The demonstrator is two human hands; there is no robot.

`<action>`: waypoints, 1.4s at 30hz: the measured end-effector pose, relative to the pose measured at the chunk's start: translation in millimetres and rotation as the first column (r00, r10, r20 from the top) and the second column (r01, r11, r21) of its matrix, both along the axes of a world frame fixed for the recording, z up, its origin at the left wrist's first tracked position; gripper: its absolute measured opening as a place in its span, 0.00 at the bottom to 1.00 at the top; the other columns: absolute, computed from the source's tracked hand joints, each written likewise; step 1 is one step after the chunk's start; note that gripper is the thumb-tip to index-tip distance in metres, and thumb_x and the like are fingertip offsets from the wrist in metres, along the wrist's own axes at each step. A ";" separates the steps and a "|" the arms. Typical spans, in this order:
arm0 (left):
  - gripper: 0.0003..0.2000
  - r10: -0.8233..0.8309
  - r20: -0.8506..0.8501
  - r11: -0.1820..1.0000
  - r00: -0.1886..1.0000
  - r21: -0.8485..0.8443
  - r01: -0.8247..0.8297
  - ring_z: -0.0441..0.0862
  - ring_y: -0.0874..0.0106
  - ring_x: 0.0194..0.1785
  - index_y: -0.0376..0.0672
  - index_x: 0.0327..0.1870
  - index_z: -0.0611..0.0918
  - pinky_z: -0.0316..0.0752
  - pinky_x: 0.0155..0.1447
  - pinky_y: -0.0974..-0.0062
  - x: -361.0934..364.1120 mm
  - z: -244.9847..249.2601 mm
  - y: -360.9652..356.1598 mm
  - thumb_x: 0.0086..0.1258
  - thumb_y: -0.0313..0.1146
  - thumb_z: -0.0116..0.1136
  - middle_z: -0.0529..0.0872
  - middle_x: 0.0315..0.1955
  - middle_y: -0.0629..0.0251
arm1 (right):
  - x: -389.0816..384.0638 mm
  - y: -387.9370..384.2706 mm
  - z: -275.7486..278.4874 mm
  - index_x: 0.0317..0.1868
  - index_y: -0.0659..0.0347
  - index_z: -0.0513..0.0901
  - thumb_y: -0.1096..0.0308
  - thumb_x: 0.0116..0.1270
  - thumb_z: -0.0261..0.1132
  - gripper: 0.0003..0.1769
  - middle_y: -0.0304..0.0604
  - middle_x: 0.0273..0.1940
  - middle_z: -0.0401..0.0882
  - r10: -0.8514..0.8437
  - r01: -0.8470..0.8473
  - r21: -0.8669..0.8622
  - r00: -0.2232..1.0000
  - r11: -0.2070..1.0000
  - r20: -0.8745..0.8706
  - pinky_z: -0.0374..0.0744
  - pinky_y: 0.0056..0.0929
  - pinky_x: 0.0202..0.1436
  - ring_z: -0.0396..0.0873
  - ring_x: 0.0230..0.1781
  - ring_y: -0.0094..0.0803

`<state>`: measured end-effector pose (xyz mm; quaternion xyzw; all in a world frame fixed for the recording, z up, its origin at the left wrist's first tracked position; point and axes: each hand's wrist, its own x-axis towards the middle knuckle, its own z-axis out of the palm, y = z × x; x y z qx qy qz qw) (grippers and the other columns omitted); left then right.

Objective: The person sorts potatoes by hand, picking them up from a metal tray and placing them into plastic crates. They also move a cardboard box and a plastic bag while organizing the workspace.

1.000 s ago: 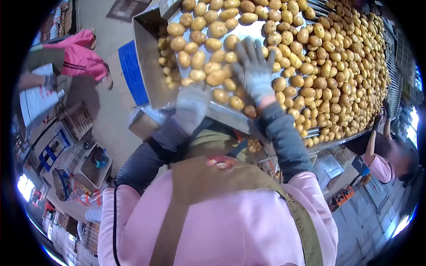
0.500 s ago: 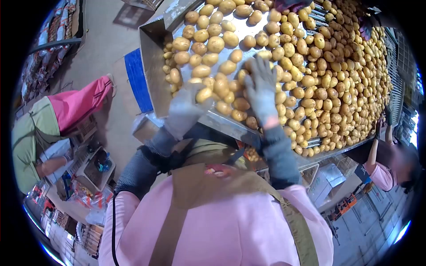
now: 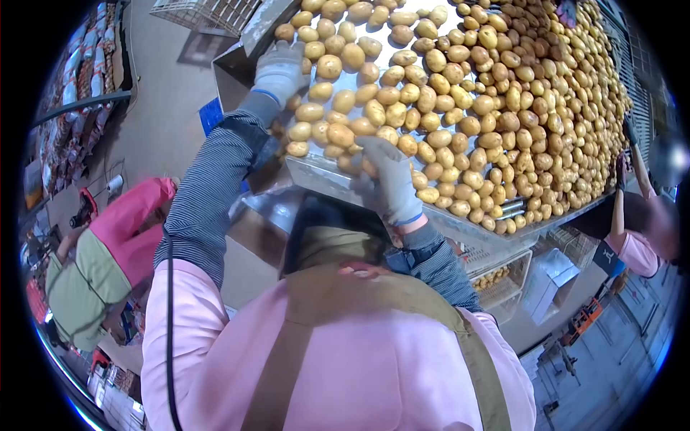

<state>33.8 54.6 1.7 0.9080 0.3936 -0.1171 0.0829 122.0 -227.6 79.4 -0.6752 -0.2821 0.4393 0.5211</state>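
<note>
Many spuds (image 3: 503, 93), steel tbl (image 3: 323, 176) (concrete flr (image 3: 158, 122))

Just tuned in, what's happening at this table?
A person in grey gloves works at a metal table heaped with potatoes. The left hand reaches to its far left corner; the right hand curls over potatoes at the near edge, grip unclear. One co-worker is on the left, a second co-worker at the right end.

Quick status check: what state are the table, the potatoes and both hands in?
Metal table: packed at right, bare patches at left.
Potatoes: loose, spread over the table.
Left hand: gloved, on potatoes at the far left corner.
Right hand: gloved, curled over potatoes at the near edge.
</note>
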 end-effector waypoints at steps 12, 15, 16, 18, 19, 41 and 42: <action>0.37 -0.059 0.745 0.632 0.664 -0.487 0.603 0.75 0.50 0.69 0.39 0.71 0.71 0.69 0.73 0.57 3.1 124.2 -268.5 0.61 0.39 0.73 0.77 0.65 0.47 | 13.8 -152.7 14.7 0.69 0.70 0.67 0.82 0.61 0.70 0.36 0.51 0.64 0.75 -0.119 0.144 -0.087 0.963 0.986 0.243 0.84 0.29 0.53 0.79 0.58 0.34; 0.30 0.053 0.632 0.587 0.774 -0.646 0.488 0.76 0.51 0.68 0.41 0.70 0.74 0.70 0.73 0.56 -2.1 103.7 -241.6 0.67 0.34 0.69 0.79 0.64 0.47 | 2.5 -240.0 49.6 0.68 0.65 0.71 0.64 0.64 0.75 0.35 0.45 0.57 0.80 -0.622 0.594 -0.189 0.723 0.782 -0.301 0.82 0.26 0.41 0.80 0.48 0.27; 0.27 -0.017 0.666 0.796 0.745 -0.442 0.414 0.77 0.51 0.67 0.41 0.68 0.76 0.70 0.72 0.56 -17.2 74.9 -224.8 0.68 0.33 0.67 0.80 0.63 0.47 | 17.6 -290.4 38.7 0.67 0.64 0.71 0.61 0.69 0.68 0.31 0.45 0.55 0.79 -0.663 0.658 -0.172 0.636 0.733 -0.395 0.83 0.28 0.43 0.80 0.49 0.30; 0.25 -0.266 0.472 0.940 0.841 -0.067 0.335 0.72 0.50 0.71 0.45 0.66 0.79 0.68 0.73 0.52 -36.1 61.0 -188.3 0.68 0.36 0.65 0.78 0.67 0.54 | 47.7 -389.8 17.6 0.67 0.62 0.71 0.55 0.78 0.55 0.25 0.44 0.52 0.79 -0.701 0.779 -0.155 0.434 0.607 -0.566 0.84 0.33 0.49 0.80 0.50 0.36; 0.23 -0.355 0.416 0.917 0.837 -0.018 0.398 0.70 0.49 0.72 0.47 0.65 0.80 0.66 0.74 0.50 -52.1 38.9 -173.7 0.67 0.37 0.64 0.77 0.67 0.56 | 62.2 -404.4 18.5 0.67 0.63 0.72 0.56 0.78 0.56 0.25 0.46 0.53 0.78 -0.803 0.827 -0.228 0.370 0.514 -0.468 0.84 0.34 0.50 0.80 0.51 0.38; 0.27 0.885 0.463 0.464 0.041 -0.885 -0.035 0.72 0.64 0.72 0.33 0.76 0.68 0.65 0.78 0.68 -75.2 -44.7 -48.6 0.84 0.43 0.43 0.75 0.70 0.52 | 97.0 151.1 -67.6 0.60 0.50 0.83 0.68 0.59 0.68 0.25 0.46 0.61 0.76 0.116 -0.190 -0.065 0.272 0.980 0.955 0.72 0.54 0.57 0.67 0.67 0.52; 0.27 0.881 0.466 0.472 0.087 -0.879 -0.068 0.73 0.65 0.72 0.34 0.75 0.69 0.65 0.77 0.68 -73.5 -36.3 -48.2 0.84 0.43 0.45 0.76 0.69 0.53 | 110.4 173.4 -82.5 0.64 0.46 0.82 0.54 0.64 0.66 0.27 0.45 0.65 0.74 0.092 -0.141 -0.053 0.291 0.989 0.952 0.68 0.63 0.62 0.64 0.70 0.55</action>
